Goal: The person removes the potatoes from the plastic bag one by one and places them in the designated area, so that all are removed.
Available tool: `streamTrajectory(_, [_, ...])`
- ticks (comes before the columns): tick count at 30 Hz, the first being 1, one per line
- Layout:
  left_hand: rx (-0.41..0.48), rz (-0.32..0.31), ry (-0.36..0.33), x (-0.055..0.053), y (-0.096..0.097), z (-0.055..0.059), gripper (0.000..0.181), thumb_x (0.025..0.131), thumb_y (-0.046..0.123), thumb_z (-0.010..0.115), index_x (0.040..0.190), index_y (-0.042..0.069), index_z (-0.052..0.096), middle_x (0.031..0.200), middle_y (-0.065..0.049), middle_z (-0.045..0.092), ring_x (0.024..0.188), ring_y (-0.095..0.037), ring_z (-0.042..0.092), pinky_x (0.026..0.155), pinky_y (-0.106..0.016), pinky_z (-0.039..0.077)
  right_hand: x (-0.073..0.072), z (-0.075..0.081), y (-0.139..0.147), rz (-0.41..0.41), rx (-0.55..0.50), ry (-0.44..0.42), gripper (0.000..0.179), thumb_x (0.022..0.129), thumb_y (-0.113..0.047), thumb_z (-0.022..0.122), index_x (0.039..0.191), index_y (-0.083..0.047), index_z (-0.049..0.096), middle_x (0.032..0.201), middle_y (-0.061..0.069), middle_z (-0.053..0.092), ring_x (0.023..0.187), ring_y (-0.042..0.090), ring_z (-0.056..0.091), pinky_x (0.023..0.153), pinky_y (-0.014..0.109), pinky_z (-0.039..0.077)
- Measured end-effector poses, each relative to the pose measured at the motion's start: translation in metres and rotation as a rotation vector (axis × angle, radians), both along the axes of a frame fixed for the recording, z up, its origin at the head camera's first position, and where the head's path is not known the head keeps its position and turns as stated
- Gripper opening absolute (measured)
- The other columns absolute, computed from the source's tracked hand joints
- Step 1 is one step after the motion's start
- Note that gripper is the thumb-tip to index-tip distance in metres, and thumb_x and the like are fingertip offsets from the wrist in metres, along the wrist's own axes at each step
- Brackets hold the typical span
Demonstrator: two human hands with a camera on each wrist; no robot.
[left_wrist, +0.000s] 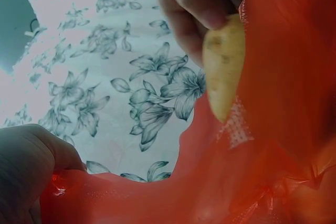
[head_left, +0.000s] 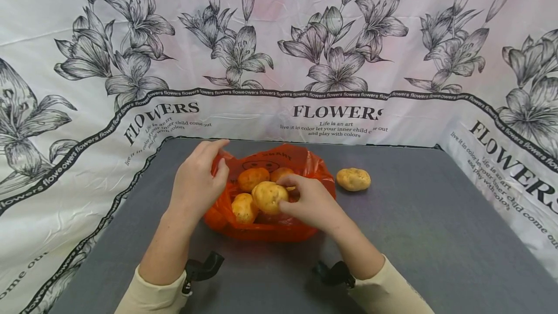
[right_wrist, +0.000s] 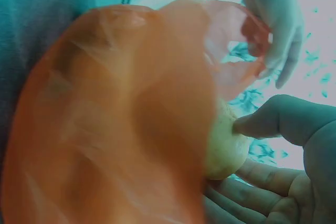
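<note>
A red plastic bag [head_left: 261,232] stands open on the grey table, with several potatoes inside. My right hand [head_left: 311,202] grips a yellow potato [head_left: 269,197] between thumb and fingers, over the bag's mouth. In the right wrist view the bag's wall covers part of this potato [right_wrist: 228,148]. My left hand [head_left: 196,178] pinches the bag's rim at its left side; the rim shows between thumb and fingers of the left hand [right_wrist: 278,30] in the right wrist view. Inside the bag, one potato [head_left: 245,208] lies at the front left and another [head_left: 253,179] behind it.
A single potato [head_left: 353,179] lies on the grey table [head_left: 418,236], right of the bag. White cloth with a flower print [head_left: 244,57] hangs behind the table and along both sides. Dark camera mounts [head_left: 202,266] sit at both wrists.
</note>
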State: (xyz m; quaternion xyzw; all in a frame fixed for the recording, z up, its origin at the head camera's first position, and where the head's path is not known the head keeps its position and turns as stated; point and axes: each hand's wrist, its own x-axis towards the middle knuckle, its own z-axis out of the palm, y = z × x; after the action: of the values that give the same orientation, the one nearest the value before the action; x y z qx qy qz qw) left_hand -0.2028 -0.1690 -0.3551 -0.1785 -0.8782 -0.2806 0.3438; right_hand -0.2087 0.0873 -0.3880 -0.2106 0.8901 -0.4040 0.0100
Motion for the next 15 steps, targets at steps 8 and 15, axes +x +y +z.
streamTrajectory(8, [0.000, 0.004, -0.002, 0.000, 0.000, 0.000, 0.037, 0.092, 0.000, 0.063, 0.129, 0.003, 0.067, 0.115, -0.015, 0.067, 0.074, -0.024, 0.053, 0.063, -0.040, 0.048, 0.002, 0.015, 0.013, 0.001, -0.100, -0.065, 0.035, 0.087, -0.018, 0.076, 0.122, -0.020, 0.070, 0.117, -0.004, 0.070, 0.102, 0.016, 0.071, 0.082, 0.037, 0.057])
streamTrajectory(15, [0.000, 0.006, -0.013, 0.001, 0.000, 0.000, 0.038, 0.093, 0.000, 0.062, 0.130, 0.004, 0.067, 0.115, -0.014, 0.067, 0.074, -0.024, 0.053, 0.065, -0.041, 0.048, 0.000, 0.025, 0.026, 0.026, -0.182, -0.141, 0.036, 0.089, -0.019, 0.077, 0.124, -0.017, 0.068, 0.124, -0.001, 0.068, 0.111, 0.020, 0.069, 0.089, 0.041, 0.056])
